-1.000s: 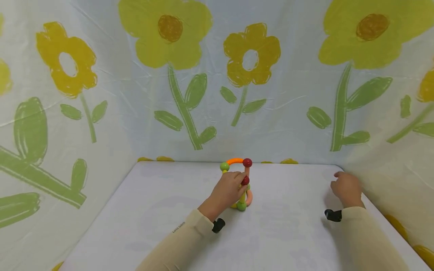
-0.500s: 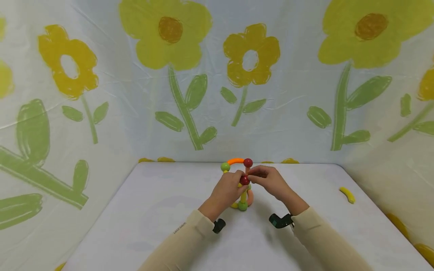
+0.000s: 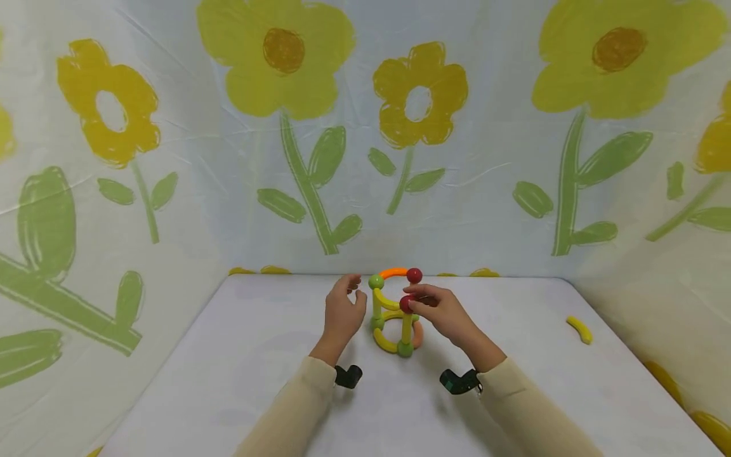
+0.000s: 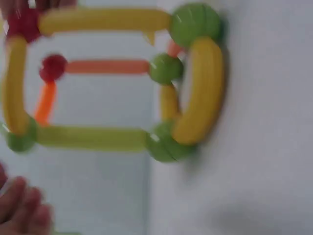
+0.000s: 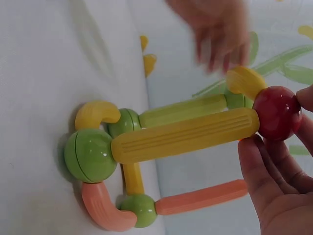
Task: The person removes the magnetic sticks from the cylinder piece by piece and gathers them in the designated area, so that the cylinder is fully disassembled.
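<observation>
A toy frame of magnetic rods and balls stands upright on the white table. Its base ring has green balls, and upright rods rise to an upper level. My right hand pinches the front red ball, which tops a yellow rod and joins a curved yellow rod. Left of the frame, apart from it, my left hand holds nothing, its fingers loosely bent. At the back, an orange curved rod links a green ball and another red ball.
On the right of the table lies a loose curved yellow rod. Flower-printed cloth surrounds the table at the back and both sides. A small dark camera sits on each wrist.
My right hand came from the table's right side to the red ball, uncovering the loose yellow rod there. My left hand has let go of the red ball and moved left, away from the frame.
</observation>
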The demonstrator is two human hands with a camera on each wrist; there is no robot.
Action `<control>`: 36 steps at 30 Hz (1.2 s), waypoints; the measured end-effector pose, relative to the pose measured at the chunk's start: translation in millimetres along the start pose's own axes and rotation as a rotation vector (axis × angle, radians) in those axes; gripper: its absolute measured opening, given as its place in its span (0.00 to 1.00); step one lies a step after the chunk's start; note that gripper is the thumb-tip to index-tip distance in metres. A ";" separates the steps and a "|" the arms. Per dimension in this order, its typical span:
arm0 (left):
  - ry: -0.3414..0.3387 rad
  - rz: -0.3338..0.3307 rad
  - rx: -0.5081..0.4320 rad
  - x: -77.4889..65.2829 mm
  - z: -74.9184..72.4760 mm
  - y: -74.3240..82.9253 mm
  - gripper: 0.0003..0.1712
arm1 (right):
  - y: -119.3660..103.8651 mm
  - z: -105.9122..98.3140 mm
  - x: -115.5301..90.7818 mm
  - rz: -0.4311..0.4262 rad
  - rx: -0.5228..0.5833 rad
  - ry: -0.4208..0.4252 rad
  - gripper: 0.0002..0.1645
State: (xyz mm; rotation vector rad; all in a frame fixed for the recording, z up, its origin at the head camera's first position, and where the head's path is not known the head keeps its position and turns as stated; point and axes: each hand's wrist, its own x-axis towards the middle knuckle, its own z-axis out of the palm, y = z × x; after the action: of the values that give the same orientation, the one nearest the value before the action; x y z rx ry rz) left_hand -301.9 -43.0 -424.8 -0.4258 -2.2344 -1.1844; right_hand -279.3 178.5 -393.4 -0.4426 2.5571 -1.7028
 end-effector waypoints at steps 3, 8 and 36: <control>-0.238 -0.272 -0.082 1.0 6.9 -24.1 0.29 | 2.4 3.3 -0.7 0.002 -0.006 -0.018 0.19; -0.583 -0.388 -0.180 -2.1 18.6 -53.1 0.32 | 8.1 11.3 -1.6 -0.022 -0.011 -0.085 0.25; -0.381 -0.363 -0.104 -23.0 -17.6 -30.5 0.24 | 11.1 -5.7 6.4 -0.107 -0.028 -0.163 0.20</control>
State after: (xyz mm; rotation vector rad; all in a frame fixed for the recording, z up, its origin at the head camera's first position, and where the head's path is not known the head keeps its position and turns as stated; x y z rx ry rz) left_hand -293.7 -75.0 -450.9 -0.3135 -2.6662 -1.5143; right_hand -288.9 186.0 -400.5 -0.7004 2.4843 -1.5907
